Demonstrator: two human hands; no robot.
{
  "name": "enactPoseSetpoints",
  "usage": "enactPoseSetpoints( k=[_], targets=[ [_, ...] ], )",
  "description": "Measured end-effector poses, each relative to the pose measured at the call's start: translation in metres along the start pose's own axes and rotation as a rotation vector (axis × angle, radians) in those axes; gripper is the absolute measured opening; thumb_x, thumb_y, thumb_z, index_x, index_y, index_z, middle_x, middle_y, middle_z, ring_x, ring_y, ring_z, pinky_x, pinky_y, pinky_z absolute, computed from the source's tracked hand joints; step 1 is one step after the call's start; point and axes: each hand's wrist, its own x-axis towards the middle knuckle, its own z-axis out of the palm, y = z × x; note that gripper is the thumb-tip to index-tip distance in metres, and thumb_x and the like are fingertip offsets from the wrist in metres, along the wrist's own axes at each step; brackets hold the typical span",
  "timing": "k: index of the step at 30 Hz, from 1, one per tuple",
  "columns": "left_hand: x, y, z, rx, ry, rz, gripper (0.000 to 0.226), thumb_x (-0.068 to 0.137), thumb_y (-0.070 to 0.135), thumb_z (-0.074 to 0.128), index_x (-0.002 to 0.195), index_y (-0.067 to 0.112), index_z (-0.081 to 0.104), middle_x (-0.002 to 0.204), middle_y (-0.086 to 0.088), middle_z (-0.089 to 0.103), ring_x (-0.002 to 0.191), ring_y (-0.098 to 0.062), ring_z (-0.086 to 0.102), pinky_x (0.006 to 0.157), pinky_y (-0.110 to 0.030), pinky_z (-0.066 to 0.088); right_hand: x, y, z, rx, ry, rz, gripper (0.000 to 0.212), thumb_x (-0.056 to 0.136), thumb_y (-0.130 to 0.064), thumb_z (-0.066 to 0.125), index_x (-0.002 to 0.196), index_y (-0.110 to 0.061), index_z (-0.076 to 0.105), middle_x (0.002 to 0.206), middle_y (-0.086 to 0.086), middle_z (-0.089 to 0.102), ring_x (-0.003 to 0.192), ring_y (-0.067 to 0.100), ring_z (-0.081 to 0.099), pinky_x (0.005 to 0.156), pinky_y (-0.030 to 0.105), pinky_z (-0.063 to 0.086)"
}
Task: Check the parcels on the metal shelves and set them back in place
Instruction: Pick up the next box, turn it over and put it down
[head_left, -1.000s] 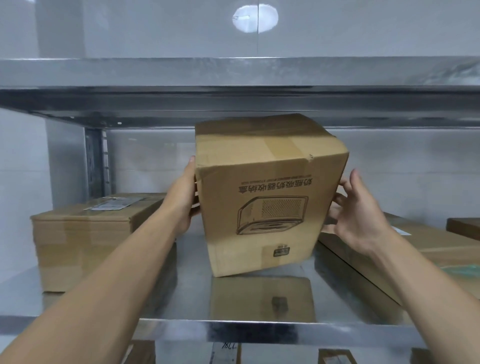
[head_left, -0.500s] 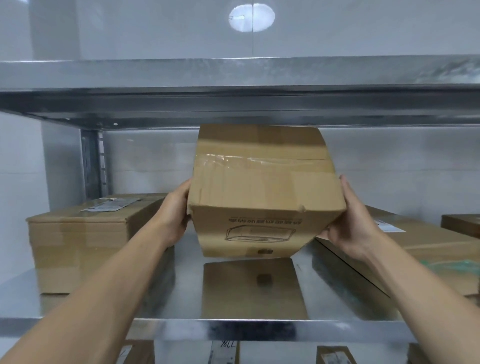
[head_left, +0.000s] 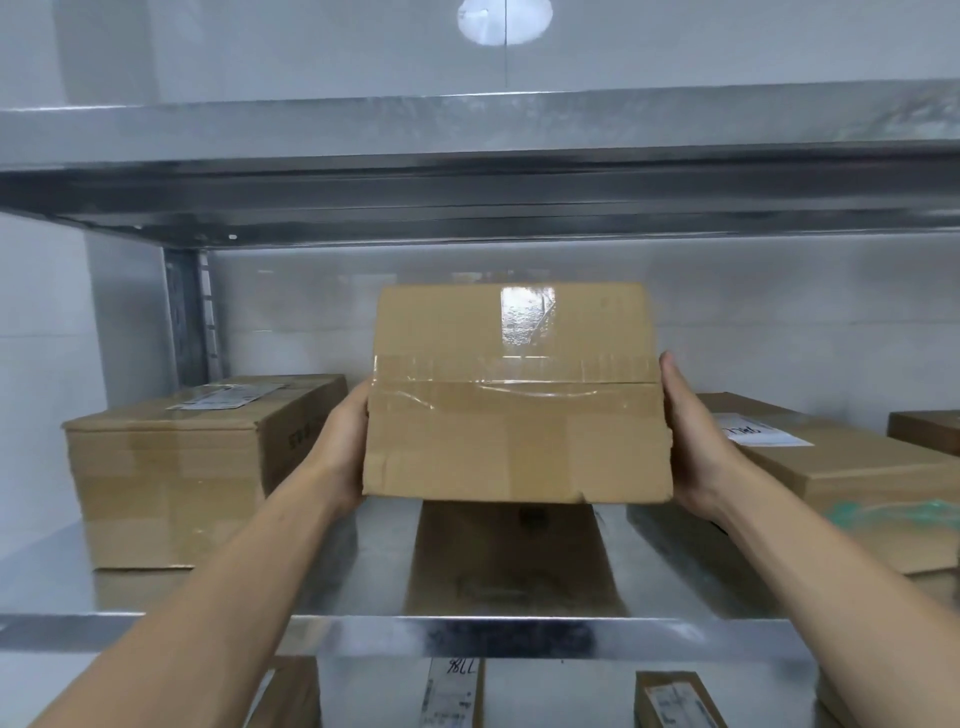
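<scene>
- A pale grey wall (head_left: 779, 312) of glossy panels closed the back of the bay.
- High on it sat a round bright patch of light (head_left: 504, 21) (cut by a thin vertical seam).
- An upper shelf (head_left: 467, 135) of dull galvanised metal spanned the whole width.
- A slotted upright post (head_left: 187, 312) stood at the rear left, under that shelf.
- The lower shelf (head_left: 374, 561) was polished enough to mirror, with a bright front lip (head_left: 571, 636).

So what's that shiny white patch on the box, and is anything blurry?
Head view: the patch is glare off clear tape on the box; the shiny shelf mirrors the box's underside; the wide lens slightly bows the upper shelf; the wall's bright spot is blown out and soft.
</scene>
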Motion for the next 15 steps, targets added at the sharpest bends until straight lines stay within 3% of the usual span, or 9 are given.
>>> enactPoseSetpoints(
  k=[1,3,5,7,9,11,13,14,15],
  targets=[
    [-0.002,-0.001,0.001,-0.009,-0.009,-0.001,0.038,0.104,0.035,0.044,0.089,0.018,0.075,0.085,-0.004,0.077,0.075,-0.020,0.073,0.069,-0.033,0.056,-0.001,0.000,0.001,-0.014,0.023,0.010,0.098,0.080,-0.086,0.047,0.139,-0.009,0.061,0.139,0.024,0.060,0.116,0.035,0.061,0.119,0.056,0.035],
    [-0.005,-0.001,0.004,-0.027,-0.009,0.000,0.041,0.105,0.039,0.042,0.089,0.019,0.074,0.081,-0.003,0.077,0.072,-0.019,0.074,0.065,-0.033,0.055,0.001,0.005,0.000,-0.010,0.048,0.022,0.094,0.081,-0.087,0.046,0.135,-0.014,0.065,0.129,0.014,0.067,0.112,0.038,0.063,0.112,0.053,0.044],
    [-0.009,0.000,0.005,-0.039,0.008,0.013,0.042,0.105,0.042,0.042,0.087,0.019,0.074,0.080,-0.003,0.077,0.070,-0.019,0.074,0.065,-0.034,0.055,0.010,0.015,-0.005,-0.011,0.053,0.043,0.122,0.060,-0.096,0.061,0.146,-0.010,0.051,0.120,0.017,0.059,0.099,0.035,0.047,0.101,0.051,0.047],
    [-0.011,-0.001,0.005,-0.039,0.016,0.021,0.044,0.105,0.047,0.042,0.090,0.021,0.074,0.083,-0.004,0.078,0.071,-0.020,0.075,0.068,-0.036,0.054,0.017,0.022,-0.011,-0.003,0.030,0.040,0.134,0.047,-0.100,0.065,0.145,-0.009,0.050,0.140,0.031,0.054,0.105,0.033,0.044,0.110,0.068,0.039],
    [-0.013,-0.002,0.005,-0.044,0.026,0.015,0.048,0.105,0.051,0.041,0.090,0.023,0.076,0.086,-0.005,0.079,0.072,-0.021,0.075,0.070,-0.037,0.053,0.013,0.021,-0.006,-0.034,0.009,0.046,0.109,0.051,-0.100,0.062,0.124,-0.019,0.062,0.145,0.035,0.046,0.106,0.034,0.048,0.116,0.072,0.024],
    [-0.015,-0.003,0.006,-0.053,0.023,-0.004,0.052,0.105,0.055,0.039,0.089,0.024,0.078,0.089,-0.006,0.079,0.074,-0.021,0.076,0.072,-0.038,0.053,0.013,0.019,-0.006,-0.038,0.028,0.065,0.086,0.062,-0.098,0.057,0.118,-0.033,0.052,0.121,0.026,0.048,0.105,0.035,0.048,0.119,0.062,0.031],
    [-0.015,-0.004,0.006,-0.069,0.033,-0.028,0.055,0.105,0.057,0.038,0.089,0.024,0.079,0.089,-0.006,0.079,0.074,-0.021,0.076,0.072,-0.039,0.053,0.013,0.020,-0.007,-0.008,0.046,0.104,0.082,0.065,-0.098,0.056,0.116,-0.036,0.044,0.116,0.013,0.037,0.099,0.033,0.041,0.111,0.054,0.036],
    [-0.014,-0.006,0.004,-0.070,0.035,-0.033,0.055,0.105,0.057,0.038,0.089,0.023,0.078,0.087,-0.005,0.079,0.073,-0.021,0.076,0.072,-0.039,0.052,0.013,0.022,-0.007,-0.012,0.042,0.119,0.083,0.064,-0.099,0.056,0.116,-0.036,0.043,0.115,0.012,0.036,0.096,0.032,0.038,0.089,0.043,0.015],
    [-0.015,-0.007,0.004,-0.067,0.040,-0.034,0.055,0.105,0.056,0.038,0.089,0.023,0.078,0.086,-0.005,0.079,0.071,-0.020,0.076,0.071,-0.039,0.052,0.015,0.026,-0.011,-0.015,0.038,0.120,0.084,0.063,-0.099,0.056,0.117,-0.037,0.044,0.115,0.013,0.039,0.095,0.032,0.038,0.109,0.072,0.003]
  ],
)
